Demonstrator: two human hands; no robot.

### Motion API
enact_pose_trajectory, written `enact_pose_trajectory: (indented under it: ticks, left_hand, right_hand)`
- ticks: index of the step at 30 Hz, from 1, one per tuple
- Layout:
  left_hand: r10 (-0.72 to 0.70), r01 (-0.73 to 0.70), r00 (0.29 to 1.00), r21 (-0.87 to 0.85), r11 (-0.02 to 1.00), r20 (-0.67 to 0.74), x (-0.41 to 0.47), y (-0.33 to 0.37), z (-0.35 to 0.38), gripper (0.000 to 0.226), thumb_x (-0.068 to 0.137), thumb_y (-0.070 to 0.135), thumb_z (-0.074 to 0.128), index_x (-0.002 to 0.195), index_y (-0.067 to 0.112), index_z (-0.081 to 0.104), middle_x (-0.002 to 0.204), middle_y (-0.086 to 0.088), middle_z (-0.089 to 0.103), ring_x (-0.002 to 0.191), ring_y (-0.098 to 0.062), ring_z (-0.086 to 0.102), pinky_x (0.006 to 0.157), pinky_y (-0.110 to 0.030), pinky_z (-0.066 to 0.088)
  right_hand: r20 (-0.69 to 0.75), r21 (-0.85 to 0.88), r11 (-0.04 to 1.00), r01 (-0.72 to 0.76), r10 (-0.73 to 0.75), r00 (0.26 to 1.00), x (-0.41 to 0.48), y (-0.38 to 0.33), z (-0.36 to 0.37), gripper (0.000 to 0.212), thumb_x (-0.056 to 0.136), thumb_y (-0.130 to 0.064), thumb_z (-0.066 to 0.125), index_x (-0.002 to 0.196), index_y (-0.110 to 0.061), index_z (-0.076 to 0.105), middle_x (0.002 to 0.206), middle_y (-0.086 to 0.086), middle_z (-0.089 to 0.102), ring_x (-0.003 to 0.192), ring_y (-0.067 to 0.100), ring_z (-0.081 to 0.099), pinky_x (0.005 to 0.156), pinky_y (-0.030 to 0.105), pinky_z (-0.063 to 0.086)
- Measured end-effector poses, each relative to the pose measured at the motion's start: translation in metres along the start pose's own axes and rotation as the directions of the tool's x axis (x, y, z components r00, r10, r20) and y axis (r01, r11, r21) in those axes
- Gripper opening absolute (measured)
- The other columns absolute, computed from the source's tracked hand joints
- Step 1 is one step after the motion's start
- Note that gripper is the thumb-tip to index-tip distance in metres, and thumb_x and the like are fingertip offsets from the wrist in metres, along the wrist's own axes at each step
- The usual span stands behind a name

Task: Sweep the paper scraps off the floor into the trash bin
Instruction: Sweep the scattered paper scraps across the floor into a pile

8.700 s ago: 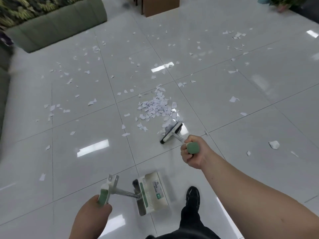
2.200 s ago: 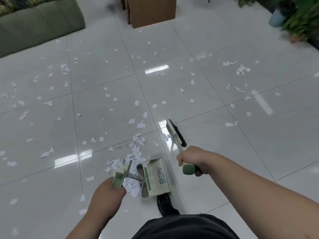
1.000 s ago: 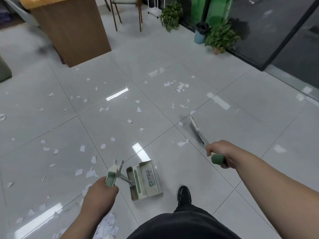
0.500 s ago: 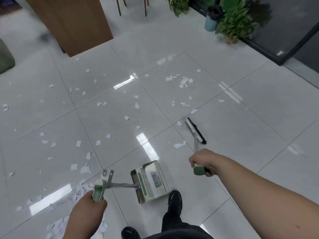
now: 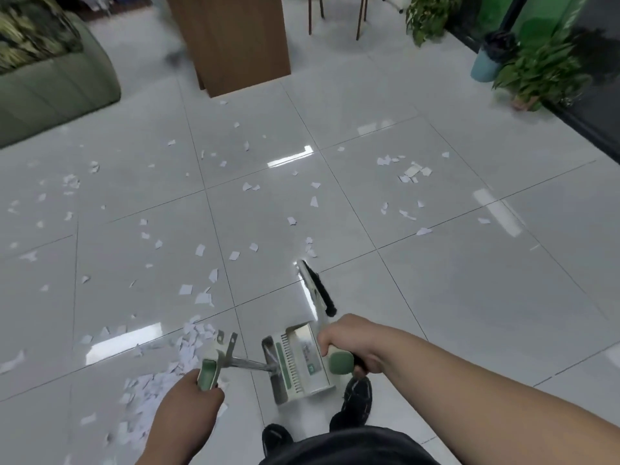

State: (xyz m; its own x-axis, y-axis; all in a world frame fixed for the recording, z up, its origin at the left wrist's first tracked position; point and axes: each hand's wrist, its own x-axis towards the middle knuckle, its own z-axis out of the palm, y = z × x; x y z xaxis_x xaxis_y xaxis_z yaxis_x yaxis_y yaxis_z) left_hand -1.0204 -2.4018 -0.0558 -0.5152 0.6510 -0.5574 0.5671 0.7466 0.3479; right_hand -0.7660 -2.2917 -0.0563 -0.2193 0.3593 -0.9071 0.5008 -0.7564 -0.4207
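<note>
White paper scraps [image 5: 201, 298] lie scattered over the grey tiled floor, with a denser heap [image 5: 157, 374] at my lower left. My left hand [image 5: 188, 411] grips the green handle of a white dustpan [image 5: 297, 364], whose pan sits near my feet. My right hand [image 5: 349, 344] grips the green handle of a broom, and its black-bristled head [image 5: 318, 286] rests on the floor just beyond the pan. No trash bin is plainly visible.
A wooden cabinet [image 5: 235, 41] stands ahead, a green sofa [image 5: 50, 82] at the far left. Potted plants [image 5: 536, 72] and a blue pot [image 5: 484, 63] line a dark glass wall on the right. Chair legs [image 5: 335, 11] show at the top. My black shoes [image 5: 359, 397] are below the pan.
My view has swung left, bringing the sofa and cabinet into sight. The broom head has drawn closer to the dustpan, and my right hand now sits just over the pan's right edge.
</note>
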Motion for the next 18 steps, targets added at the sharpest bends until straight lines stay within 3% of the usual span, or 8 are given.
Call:
enact_pose_trajectory:
  ticks: [6, 8, 11, 18]
  left_hand:
    - [-0.077, 0.076, 0.997, -0.065, 0.995, -0.013, -0.007, -0.053, -0.031, 0.009, 0.084, 0.009, 0.056, 0.076, 0.005, 0.053, 0.068, -0.010, 0.059, 0.064, -0.026, 0.051, 0.060, -0.034, 0.037]
    - [-0.102, 0.099, 0.995, -0.091, 0.991, -0.023, -0.009, -0.071, -0.042, 0.013, 0.083, 0.009, 0.057, 0.074, 0.007, 0.048, 0.065, -0.008, 0.053, 0.060, -0.025, 0.046, 0.059, -0.034, 0.033]
    - [-0.098, 0.091, 0.994, -0.146, 0.985, -0.040, -0.010, -0.095, -0.055, 0.023, 0.083, 0.010, 0.060, 0.069, 0.013, 0.042, 0.062, -0.004, 0.048, 0.058, -0.024, 0.042, 0.057, -0.034, 0.030]
    - [-0.117, 0.108, 0.993, -0.213, 0.971, -0.027, 0.001, -0.147, -0.073, 0.021, 0.086, 0.010, 0.056, 0.070, 0.012, 0.042, 0.063, -0.004, 0.049, 0.058, -0.022, 0.042, 0.056, -0.033, 0.030]
  right_hand:
    - [0.106, 0.011, 1.000, -0.016, 0.014, 0.994, 0.013, -0.032, 0.064, 0.019, 0.076, -0.008, 0.063, 0.093, -0.014, 0.058, 0.079, 0.012, 0.053, 0.057, 0.020, 0.046, 0.048, 0.020, 0.029]
    - [0.120, 0.031, 0.999, -0.033, 0.029, 0.992, 0.015, -0.038, 0.081, 0.019, 0.076, -0.007, 0.062, 0.094, -0.012, 0.058, 0.073, 0.012, 0.055, 0.051, 0.019, 0.047, 0.048, 0.020, 0.029]
    - [0.108, 0.073, 0.995, -0.073, 0.065, 0.992, 0.015, -0.041, 0.098, 0.016, 0.079, -0.004, 0.060, 0.093, -0.011, 0.057, 0.061, 0.011, 0.057, 0.042, 0.018, 0.047, 0.044, 0.019, 0.030]
    - [-0.011, 0.029, 0.999, -0.016, 0.017, 1.000, 0.000, -0.040, 0.130, 0.015, 0.078, -0.003, 0.061, 0.092, -0.004, 0.057, 0.062, 0.013, 0.058, 0.044, 0.020, 0.046, 0.048, 0.022, 0.031]
